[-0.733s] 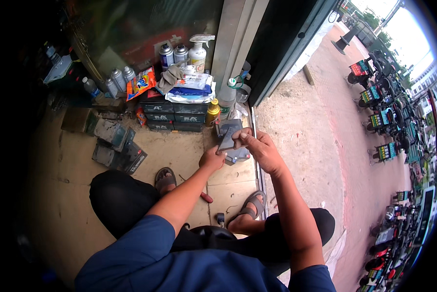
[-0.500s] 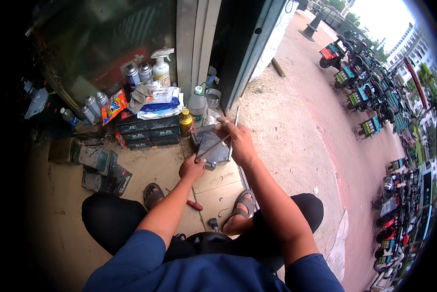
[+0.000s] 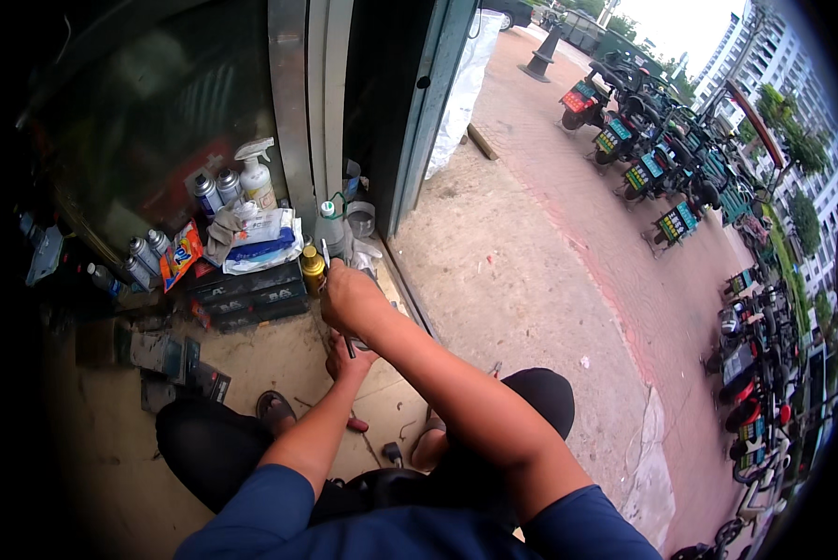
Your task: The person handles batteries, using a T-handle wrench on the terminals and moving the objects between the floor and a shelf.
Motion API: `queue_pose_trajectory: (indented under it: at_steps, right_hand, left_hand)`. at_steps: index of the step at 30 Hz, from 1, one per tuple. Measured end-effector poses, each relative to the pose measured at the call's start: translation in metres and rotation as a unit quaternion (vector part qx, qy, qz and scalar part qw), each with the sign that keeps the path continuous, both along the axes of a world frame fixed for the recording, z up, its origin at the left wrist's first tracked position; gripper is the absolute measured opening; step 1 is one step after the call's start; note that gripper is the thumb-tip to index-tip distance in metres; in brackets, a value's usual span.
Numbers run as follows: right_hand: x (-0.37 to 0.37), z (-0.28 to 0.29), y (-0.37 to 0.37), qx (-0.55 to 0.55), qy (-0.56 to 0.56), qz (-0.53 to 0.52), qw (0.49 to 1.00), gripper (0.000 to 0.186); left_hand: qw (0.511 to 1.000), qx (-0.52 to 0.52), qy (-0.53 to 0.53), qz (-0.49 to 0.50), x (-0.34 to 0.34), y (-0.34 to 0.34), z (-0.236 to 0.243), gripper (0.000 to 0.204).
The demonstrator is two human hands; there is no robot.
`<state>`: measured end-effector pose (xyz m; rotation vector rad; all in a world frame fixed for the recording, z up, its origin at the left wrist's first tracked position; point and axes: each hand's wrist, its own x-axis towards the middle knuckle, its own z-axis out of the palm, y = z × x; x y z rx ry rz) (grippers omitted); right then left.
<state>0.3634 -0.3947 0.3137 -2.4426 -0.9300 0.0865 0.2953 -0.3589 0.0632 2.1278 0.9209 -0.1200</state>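
Note:
My right hand (image 3: 352,297) is closed round a thin metal rod (image 3: 350,348), whose dark end sticks out below the fist. A short silver tip shows above its fingers, close to a gold bottle with a yellow cap (image 3: 314,271). Just below it, my left hand (image 3: 348,360) has its fingers curled in, partly covered by the right hand; what it grips is hidden. The grey box-like block under the hands is almost fully covered by my right hand and forearm. On the tiles between my feet lies a red-handled tool (image 3: 356,425).
Stacked black boxes (image 3: 251,297) carry wipes packs, a rag and a white spray bottle (image 3: 256,175). A clear bottle (image 3: 329,231) stands by the door frame (image 3: 410,177). Dark blocks (image 3: 162,355) lie at left. Parked scooters (image 3: 662,168) line the paving at right.
My view has swung to the right. My right hand has come across in front of the left, and the rod, slanting between both hands before, now points down from the right fist. The grey block has become hidden.

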Motion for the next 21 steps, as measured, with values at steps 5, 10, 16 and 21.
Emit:
queue_pose_trajectory:
  at_steps: [5, 10, 16, 21]
  right_hand:
    - [0.010, -0.005, 0.008, -0.008, -0.083, 0.048, 0.995, 0.025]
    - [0.004, -0.002, 0.023, 0.040, -0.006, -0.102, 0.994, 0.017]
    - [-0.003, 0.012, 0.024, -0.008, -0.007, -0.063, 0.998, 0.019]
    - [0.003, 0.021, 0.013, -0.023, -0.111, 0.093, 0.989, 0.010]
  left_hand:
    - [1.000, 0.006, 0.018, 0.020, 0.004, -0.007, -0.003, 0.123]
    - [0.998, 0.016, -0.030, 0.050, 0.004, -0.005, -0.030, 0.096]
    - [0.995, -0.051, -0.053, 0.073, 0.006, 0.000, -0.072, 0.078]
    - [0.997, -0.002, -0.060, 0.058, 0.010, 0.005, -0.070, 0.074]
